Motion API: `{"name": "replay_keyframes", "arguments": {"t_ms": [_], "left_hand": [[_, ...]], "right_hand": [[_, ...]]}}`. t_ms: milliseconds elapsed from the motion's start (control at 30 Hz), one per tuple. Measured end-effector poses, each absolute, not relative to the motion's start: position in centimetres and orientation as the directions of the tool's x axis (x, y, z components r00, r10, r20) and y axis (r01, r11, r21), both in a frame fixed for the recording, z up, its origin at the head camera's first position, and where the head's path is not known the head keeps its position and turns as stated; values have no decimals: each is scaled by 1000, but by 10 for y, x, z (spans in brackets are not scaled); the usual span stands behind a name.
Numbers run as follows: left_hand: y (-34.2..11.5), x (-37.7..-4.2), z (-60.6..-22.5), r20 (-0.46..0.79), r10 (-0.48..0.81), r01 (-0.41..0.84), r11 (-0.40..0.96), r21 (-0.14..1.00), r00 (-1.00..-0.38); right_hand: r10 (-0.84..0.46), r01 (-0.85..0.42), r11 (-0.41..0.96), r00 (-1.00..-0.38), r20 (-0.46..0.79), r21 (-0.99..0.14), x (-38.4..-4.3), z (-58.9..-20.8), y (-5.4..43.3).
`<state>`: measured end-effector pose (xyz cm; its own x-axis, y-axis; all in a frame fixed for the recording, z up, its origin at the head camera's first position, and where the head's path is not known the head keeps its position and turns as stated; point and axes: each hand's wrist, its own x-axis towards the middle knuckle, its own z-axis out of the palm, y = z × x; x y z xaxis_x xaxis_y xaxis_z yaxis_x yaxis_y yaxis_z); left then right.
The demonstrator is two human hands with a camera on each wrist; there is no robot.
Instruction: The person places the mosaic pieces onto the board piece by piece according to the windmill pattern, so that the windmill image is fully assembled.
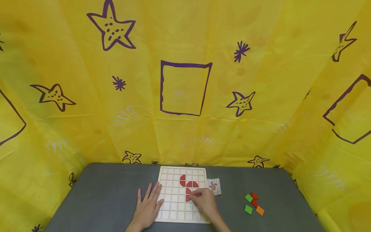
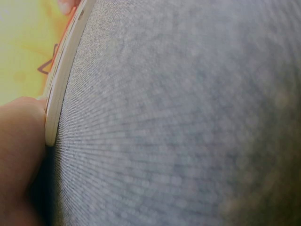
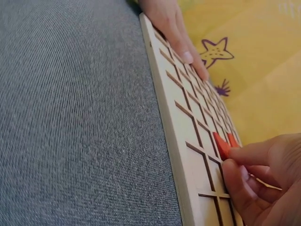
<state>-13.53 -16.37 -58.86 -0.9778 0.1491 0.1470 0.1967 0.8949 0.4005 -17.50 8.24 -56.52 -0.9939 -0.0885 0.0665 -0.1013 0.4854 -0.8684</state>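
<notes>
A pale wooden grid board lies on the grey table. My left hand rests along its left edge, fingers straight and spread. Toward the board's right side, my right hand pinches a red quarter-circle piece between thumb and index finger, low over the grid cells. Its fingertips partly cover the red pieces in that column. More red quarter-circles sit in cells farther up the board. In the left wrist view the left thumb presses on the board's edge.
A small card printed with a grid and a red and green pattern lies against the board's right edge. Farther right are loose pieces: green squares, red pieces and an orange square. A yellow curtain surrounds the table.
</notes>
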Motion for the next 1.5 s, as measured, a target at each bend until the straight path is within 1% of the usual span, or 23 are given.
{"name": "replay_keyframes", "arguments": {"t_ms": [100, 167, 333, 467, 700, 800, 933, 1033, 1200, 1367, 1500], "left_hand": [[-165, -136, -591, 166, 147, 203, 891, 406, -975], [-165, -136, -593, 192, 145, 214, 886, 410, -971], [-167, -137, -599, 250, 137, 230, 891, 392, -958], [-168, -138, -602, 254, 127, 220, 897, 382, -959], [-167, -136, -598, 246, 137, 227, 895, 385, -959], [-167, -136, -595, 240, 138, 226, 893, 389, -961], [-168, -135, -591, 207, 140, 212, 898, 386, -968], [-168, -135, -589, 192, 142, 208, 899, 384, -971], [-166, -135, -590, 204, 151, 222, 894, 388, -967], [-165, -135, -590, 184, 150, 213, 894, 395, -971], [-165, -135, -592, 214, 151, 226, 892, 391, -965]], "right_hand": [[-97, -129, 525, -991, 91, -841, -175, -566, 82], [-108, -129, 523, -991, 85, -843, -176, -567, 82], [-168, -133, 414, -983, 68, -901, -177, -568, 87], [-199, -151, 394, -977, 76, -907, -177, -565, 94], [-138, -183, 517, -982, 129, -836, -178, -548, 111], [-111, -161, 503, -986, 121, -849, -181, -541, 120], [-76, -99, 413, -994, 74, -905, -187, -538, 135], [-31, -64, 392, -998, 57, -918, -191, -537, 147], [33, -48, 465, -997, 71, -884, -194, -536, 169], [21, -58, 524, -997, 80, -850, -194, -535, 191], [26, -65, 574, -995, 97, -816, -194, -534, 207]]}}
